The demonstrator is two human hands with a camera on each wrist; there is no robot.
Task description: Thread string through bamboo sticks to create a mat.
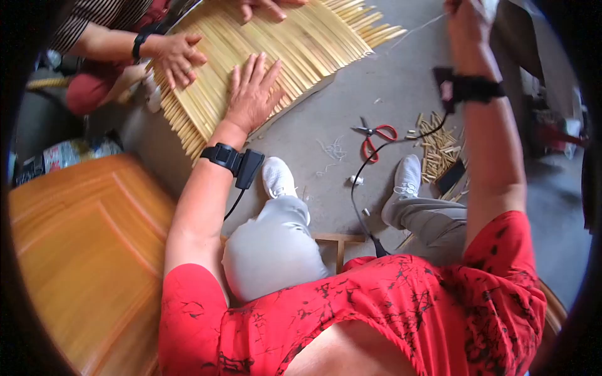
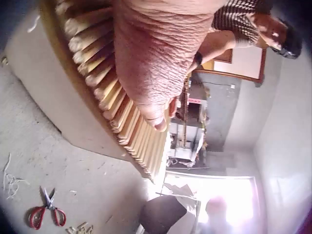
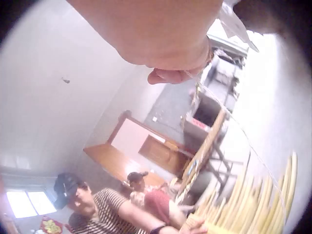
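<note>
My left hand lies spread on a curved mat of thin yellow wooden sticks, close to its near edge. In the left wrist view, the rounded stick ends line up below that hand above a pale block-like side. High at the right, my right hand grips a thin white string that stretches back toward the sticks. Some white material shows beside this hand; its kind is unclear. Another person's hand rests on the mat's left side, and a further hand touches its far part.
Red-handled scissors lie on the grey floor beside loose string scraps. A pile of short cut sticks is near my right shoe. A wooden panel stands at my left. A black cable hangs from the right wrist.
</note>
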